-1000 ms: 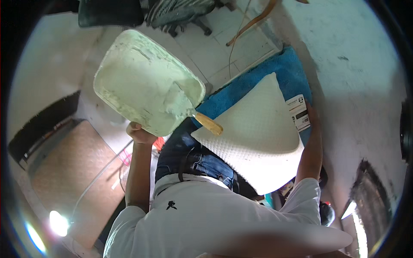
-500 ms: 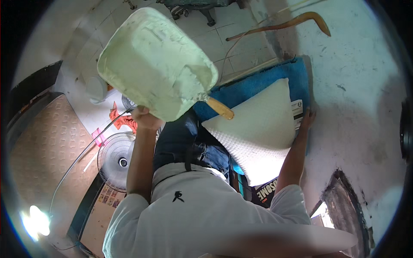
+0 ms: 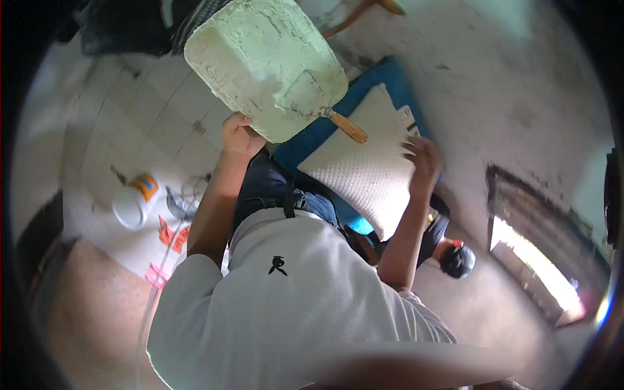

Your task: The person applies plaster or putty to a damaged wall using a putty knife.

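My left hand [image 3: 242, 135] is closed on the near rim of a pale rectangular tub [image 3: 224, 55], whose inside is smeared with whitish paste. In the tub lies a putty knife [image 3: 350, 127], its blade coated with paste and its wooden handle sticking out over the right rim. My right hand [image 3: 426, 159] holds nothing; its fingers are apart, by the right edge of a white textured pillow [image 3: 361, 159]. Whether that hand touches the pillow I cannot tell. Under the pillow is a blue padded surface [image 3: 393, 81].
At the right, a person [image 3: 448, 253] in dark clothing is close to my right arm. A white bucket [image 3: 133, 205] with an orange label stands on the left floor, near an orange cloth [image 3: 170, 235] and a pink item [image 3: 156, 275]. A curved wooden stick [image 3: 354, 16] is at the top.
The view has turned, and the tub appears higher and further right, still in my left hand. My right hand has come from beside the wall to the pillow's edge. Another person now shows.
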`<state>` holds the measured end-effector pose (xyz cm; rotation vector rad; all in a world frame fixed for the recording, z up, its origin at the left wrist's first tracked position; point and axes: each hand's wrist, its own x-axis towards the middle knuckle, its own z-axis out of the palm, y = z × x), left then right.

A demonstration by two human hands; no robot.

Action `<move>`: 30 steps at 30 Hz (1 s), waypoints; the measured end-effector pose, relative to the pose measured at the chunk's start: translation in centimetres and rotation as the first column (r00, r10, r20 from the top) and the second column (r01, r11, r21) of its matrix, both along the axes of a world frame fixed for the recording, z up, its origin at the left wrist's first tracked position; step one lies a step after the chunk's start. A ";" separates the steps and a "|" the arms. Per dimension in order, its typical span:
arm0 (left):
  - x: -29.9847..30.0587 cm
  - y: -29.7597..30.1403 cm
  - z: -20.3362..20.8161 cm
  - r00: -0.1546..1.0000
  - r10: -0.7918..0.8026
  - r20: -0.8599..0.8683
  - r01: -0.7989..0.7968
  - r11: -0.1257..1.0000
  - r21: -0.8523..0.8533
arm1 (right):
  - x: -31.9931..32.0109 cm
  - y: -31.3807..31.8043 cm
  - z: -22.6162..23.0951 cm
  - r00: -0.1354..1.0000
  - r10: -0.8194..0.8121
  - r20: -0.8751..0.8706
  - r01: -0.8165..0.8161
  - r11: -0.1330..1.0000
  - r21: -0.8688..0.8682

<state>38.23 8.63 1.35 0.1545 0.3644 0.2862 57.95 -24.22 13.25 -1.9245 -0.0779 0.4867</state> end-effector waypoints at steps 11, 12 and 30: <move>8.3 4.3 10.8 0.877 -0.479 0.050 0.478 0.878 0.020 | -6.9 13.7 10.5 0.958 0.238 0.160 -0.160 0.906 -0.392; 8.7 4.0 11.3 0.872 -0.487 0.050 0.486 0.874 0.027 | -6.8 13.5 12.0 0.961 0.226 0.159 -0.133 0.883 -0.451; 10.3 -1.8 12.5 0.819 -0.551 0.163 0.545 0.834 0.086 | -9.7 7.8 14.9 0.663 0.592 0.458 -0.188 0.724 -0.664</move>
